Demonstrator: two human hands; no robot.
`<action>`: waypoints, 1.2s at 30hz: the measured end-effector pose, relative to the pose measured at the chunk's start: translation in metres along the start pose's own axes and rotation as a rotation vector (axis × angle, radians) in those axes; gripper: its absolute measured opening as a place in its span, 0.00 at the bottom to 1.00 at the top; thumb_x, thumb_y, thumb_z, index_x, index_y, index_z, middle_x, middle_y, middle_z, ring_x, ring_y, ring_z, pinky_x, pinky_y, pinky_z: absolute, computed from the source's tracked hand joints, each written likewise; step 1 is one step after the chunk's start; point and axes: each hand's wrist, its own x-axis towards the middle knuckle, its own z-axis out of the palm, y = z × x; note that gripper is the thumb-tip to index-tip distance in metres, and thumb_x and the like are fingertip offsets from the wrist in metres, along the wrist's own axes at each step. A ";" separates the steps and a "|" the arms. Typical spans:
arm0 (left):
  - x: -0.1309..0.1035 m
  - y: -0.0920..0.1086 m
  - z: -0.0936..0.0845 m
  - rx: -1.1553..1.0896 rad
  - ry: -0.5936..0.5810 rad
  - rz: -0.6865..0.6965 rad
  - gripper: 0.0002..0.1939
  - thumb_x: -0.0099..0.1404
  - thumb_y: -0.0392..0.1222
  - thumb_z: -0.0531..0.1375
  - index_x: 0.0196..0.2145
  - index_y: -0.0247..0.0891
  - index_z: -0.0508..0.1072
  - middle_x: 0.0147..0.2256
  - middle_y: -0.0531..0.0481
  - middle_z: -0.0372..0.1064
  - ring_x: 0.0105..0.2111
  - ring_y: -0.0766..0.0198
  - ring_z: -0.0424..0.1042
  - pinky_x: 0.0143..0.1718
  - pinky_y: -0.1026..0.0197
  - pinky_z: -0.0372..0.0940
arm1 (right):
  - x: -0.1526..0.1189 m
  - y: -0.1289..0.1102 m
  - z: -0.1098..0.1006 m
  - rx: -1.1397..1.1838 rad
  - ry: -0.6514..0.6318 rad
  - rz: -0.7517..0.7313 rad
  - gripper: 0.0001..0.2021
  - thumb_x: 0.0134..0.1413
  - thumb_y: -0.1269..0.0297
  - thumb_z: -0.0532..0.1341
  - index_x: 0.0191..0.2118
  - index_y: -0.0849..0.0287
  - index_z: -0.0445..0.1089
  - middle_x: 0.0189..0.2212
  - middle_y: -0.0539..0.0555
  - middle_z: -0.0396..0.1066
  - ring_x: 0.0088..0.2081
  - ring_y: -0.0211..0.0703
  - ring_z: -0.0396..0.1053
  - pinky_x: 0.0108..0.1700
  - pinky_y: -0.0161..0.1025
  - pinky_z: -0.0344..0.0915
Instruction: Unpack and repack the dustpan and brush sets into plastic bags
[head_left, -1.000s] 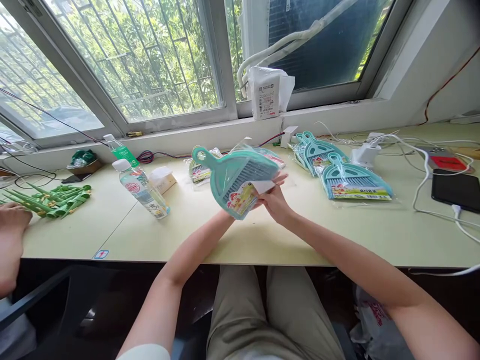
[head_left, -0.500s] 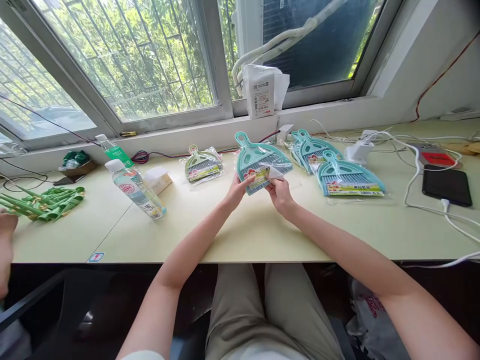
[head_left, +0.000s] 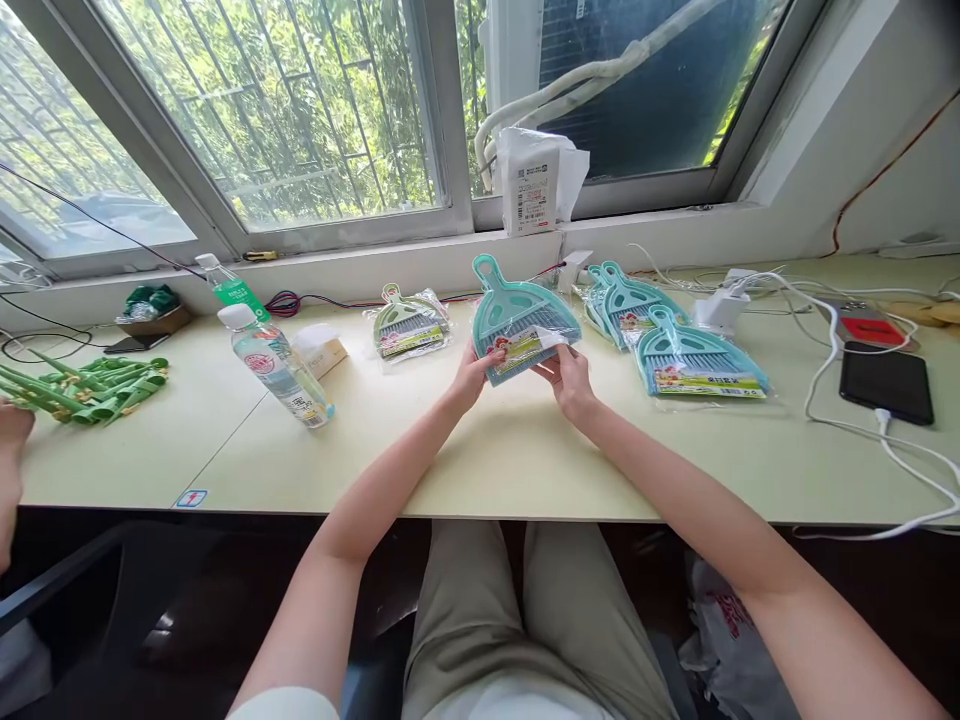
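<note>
A teal dustpan and brush set (head_left: pixel 517 310) with a colourful label is held up over the table, tilted towards me. My left hand (head_left: pixel 470 380) grips its lower left corner, thumb on the front. My right hand (head_left: pixel 568 380) holds the lower right edge by the label, fingers pinched together. To the right lie more teal sets in clear wrap, one in front (head_left: pixel 697 360) and others (head_left: pixel 630 300) overlapping behind it. A smaller green set (head_left: pixel 411 325) in clear wrap lies to the left.
Two bottles, one clear (head_left: pixel 277 368) and one with a green label (head_left: pixel 234 290), stand left beside a tissue box (head_left: pixel 321 352). Green stems (head_left: pixel 97 390) and another person's hand (head_left: pixel 13 425) are far left. Cables, a charger (head_left: pixel 721 308) and a phone (head_left: pixel 886 382) lie right.
My right hand has shifted slightly off the label's front, and the white flap seen there earlier now lies flatter. The view has moved a little.
</note>
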 end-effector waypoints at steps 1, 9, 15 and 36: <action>0.000 -0.001 0.000 0.002 -0.008 0.009 0.29 0.49 0.39 0.69 0.50 0.41 0.70 0.44 0.48 0.75 0.50 0.51 0.71 0.55 0.49 0.62 | 0.002 0.000 -0.001 -0.001 0.018 -0.002 0.08 0.51 0.60 0.66 0.34 0.57 0.70 0.29 0.48 0.77 0.31 0.39 0.76 0.41 0.43 0.77; -0.001 0.000 -0.001 -0.015 -0.065 0.049 0.37 0.50 0.39 0.69 0.57 0.43 0.64 0.48 0.47 0.74 0.56 0.50 0.68 0.58 0.47 0.60 | 0.004 0.002 -0.002 -0.063 -0.032 -0.023 0.09 0.50 0.59 0.65 0.36 0.56 0.69 0.34 0.49 0.77 0.34 0.39 0.76 0.42 0.42 0.76; -0.003 -0.003 0.002 0.003 -0.087 0.051 0.37 0.50 0.40 0.69 0.57 0.43 0.64 0.50 0.46 0.73 0.55 0.48 0.68 0.57 0.46 0.61 | 0.005 0.004 -0.005 -0.087 0.007 -0.085 0.16 0.45 0.53 0.68 0.37 0.54 0.67 0.35 0.48 0.76 0.32 0.38 0.76 0.37 0.37 0.76; 0.013 0.002 -0.017 -0.070 0.203 -0.010 0.30 0.50 0.32 0.65 0.52 0.38 0.68 0.39 0.48 0.75 0.43 0.56 0.75 0.50 0.52 0.68 | 0.023 -0.016 -0.017 -0.599 -0.236 -0.012 0.16 0.63 0.54 0.55 0.34 0.61 0.72 0.31 0.60 0.77 0.33 0.48 0.78 0.43 0.50 0.76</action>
